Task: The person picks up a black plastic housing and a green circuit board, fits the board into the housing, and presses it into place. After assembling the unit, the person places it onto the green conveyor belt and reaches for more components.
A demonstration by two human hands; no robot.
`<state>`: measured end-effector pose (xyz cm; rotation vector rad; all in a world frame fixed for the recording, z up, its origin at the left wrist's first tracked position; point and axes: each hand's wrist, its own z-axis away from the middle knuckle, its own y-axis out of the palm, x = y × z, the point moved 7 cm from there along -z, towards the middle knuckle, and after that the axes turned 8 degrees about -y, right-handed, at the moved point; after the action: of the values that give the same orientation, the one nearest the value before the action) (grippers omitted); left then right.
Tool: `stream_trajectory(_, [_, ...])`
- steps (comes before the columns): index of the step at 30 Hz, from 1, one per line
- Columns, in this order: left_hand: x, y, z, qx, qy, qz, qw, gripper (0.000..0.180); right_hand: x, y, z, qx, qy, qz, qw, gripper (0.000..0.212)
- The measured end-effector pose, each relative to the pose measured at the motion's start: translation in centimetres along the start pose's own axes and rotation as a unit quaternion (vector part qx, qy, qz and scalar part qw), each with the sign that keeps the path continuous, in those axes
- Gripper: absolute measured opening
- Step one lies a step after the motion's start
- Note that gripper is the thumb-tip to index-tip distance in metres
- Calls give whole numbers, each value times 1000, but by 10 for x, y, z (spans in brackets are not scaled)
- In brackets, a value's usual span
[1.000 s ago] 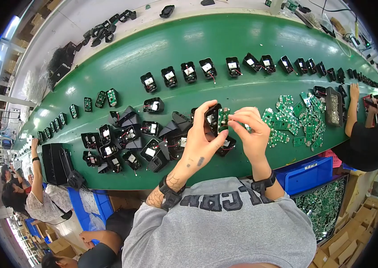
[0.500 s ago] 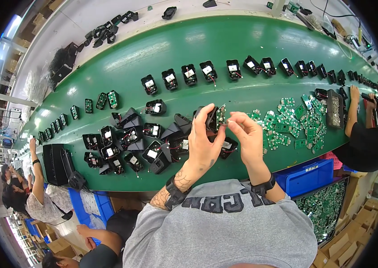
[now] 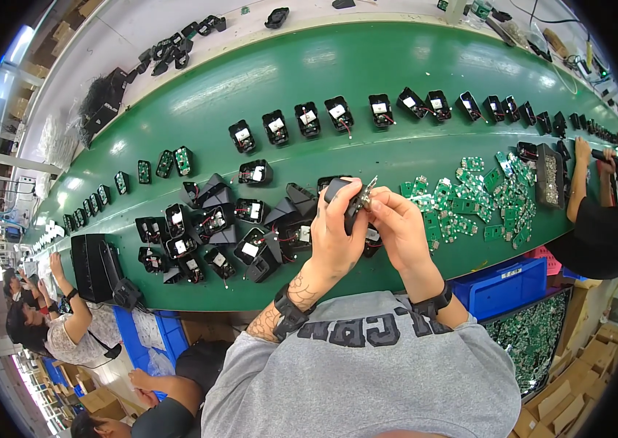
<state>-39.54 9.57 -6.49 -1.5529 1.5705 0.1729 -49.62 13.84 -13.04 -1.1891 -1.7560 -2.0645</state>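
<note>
My left hand [image 3: 332,244] is wrapped round a small black plastic housing [image 3: 336,190], held tilted above the bench. At its right side a small circuit board [image 3: 369,189] stands up edge-on. My right hand [image 3: 401,232] is closed, thumb and fingertips pinching at the board's lower edge; exactly what lies under the fingertips is partly hidden. Below and left of my hands lie several open black housings [image 3: 251,249] with white parts and red wires inside. A loose pile of green circuit boards [image 3: 467,201] spreads to the right of my right hand.
A row of open black housings [image 3: 308,120] runs across the green bench [image 3: 367,66]. Housings with green boards [image 3: 183,161] stand at left. A box of small parts [image 3: 548,179] is at right; a blue bin [image 3: 506,288] sits below the edge. Co-workers [image 3: 68,321] are on both sides.
The housing in my left hand has been turned so its black outer side shows, and the board now leans edge-on. My right fingers have moved in closer. A co-worker at left has shifted.
</note>
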Motion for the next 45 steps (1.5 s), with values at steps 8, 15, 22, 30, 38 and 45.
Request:
stream_trajectory(8, [-7,-2,-4,-5,24,2,1000,53,0,5,4,16,14,-50,999,10])
stream_trajectory(15, [1,-1,2,-12,45,-4,999,58,-15,1,7,-17,84,-82,993,9])
stream_trajectory(22, [7,5,9,-23,29,27,999,57,-27,-7,8,-47,73,-77,993,8])
stream_trajectory(30, [-4,11,6,-10,22,49,999,53,-17,-14,6,-52,46,-102,992,19])
stream_trajectory(38, [21,24,5,197,-289,246,904,66,39,-23,-12,-4,-73,207,976,11])
stream_trajectory(45, [17,25,-2,327,-415,367,766,70,42,-35,-16,-3,-50,182,982,11])
